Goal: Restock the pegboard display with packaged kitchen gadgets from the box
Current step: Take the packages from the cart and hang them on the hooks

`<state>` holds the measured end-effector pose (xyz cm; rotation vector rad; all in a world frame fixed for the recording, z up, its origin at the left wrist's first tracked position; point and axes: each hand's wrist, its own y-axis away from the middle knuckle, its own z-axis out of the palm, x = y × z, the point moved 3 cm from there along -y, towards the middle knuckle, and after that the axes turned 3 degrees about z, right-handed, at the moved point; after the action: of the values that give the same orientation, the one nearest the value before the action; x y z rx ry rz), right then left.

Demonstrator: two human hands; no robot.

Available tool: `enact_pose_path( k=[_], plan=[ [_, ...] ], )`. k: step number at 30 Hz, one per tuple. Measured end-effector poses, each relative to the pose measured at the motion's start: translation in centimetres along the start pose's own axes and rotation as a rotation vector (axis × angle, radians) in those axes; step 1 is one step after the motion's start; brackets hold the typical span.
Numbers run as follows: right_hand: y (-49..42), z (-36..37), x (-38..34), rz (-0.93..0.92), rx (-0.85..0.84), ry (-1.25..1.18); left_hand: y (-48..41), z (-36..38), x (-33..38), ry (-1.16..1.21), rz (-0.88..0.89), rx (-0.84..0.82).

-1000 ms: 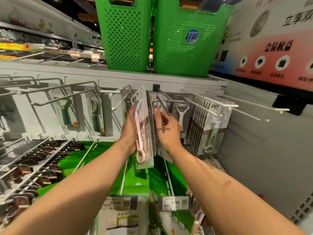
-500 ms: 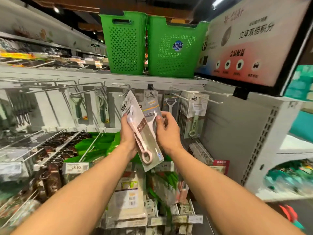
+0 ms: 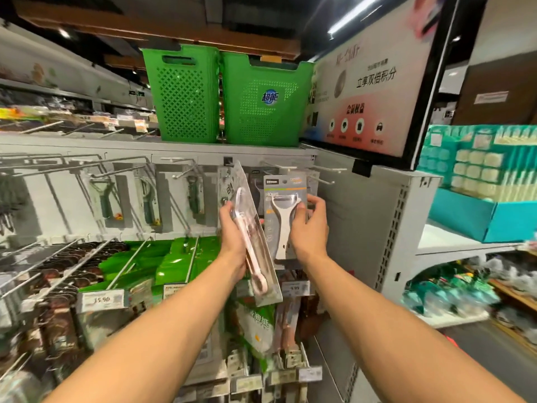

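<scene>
Pegboard, left section: green-handled peelers hang singly on long hooks, so those pegs look thinly stocked.

Left grip: clenched on a clear pack holding a pink tool. The pack is tilted, its top edge leaning toward the board, and it is not on any hook.

Right grip: grasping a grey-carded white peeler pack, fingers round its right edge. The pack is upright, in front of the board and just beside the pink one. I cannot tell whether its hang-hole is on a peg.

Upper right: bare white hooks stick out.

The supply box is not in view.

Judgement: mid-task. Two packs are in hand and neither is confirmed hung. Both need hanging, the open pegs need filling, and the stock remaining in the box is unknown.
</scene>
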<state>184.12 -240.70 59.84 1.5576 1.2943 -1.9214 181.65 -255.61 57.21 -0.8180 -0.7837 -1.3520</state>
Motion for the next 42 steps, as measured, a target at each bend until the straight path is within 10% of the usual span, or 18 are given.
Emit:
enact_pose_path(
  k=[19,42],
  plan=[
    [-3.3,1.3,1.4,-0.004,-0.013,0.089,-0.8,0.9,-1.5,-0.399,0.349,0.155],
    [-14.2,12.7,7.9,0.031,-0.103,0.200,-17.4,-0.7,-2.5,-0.381,0.128,0.194]
  ],
)
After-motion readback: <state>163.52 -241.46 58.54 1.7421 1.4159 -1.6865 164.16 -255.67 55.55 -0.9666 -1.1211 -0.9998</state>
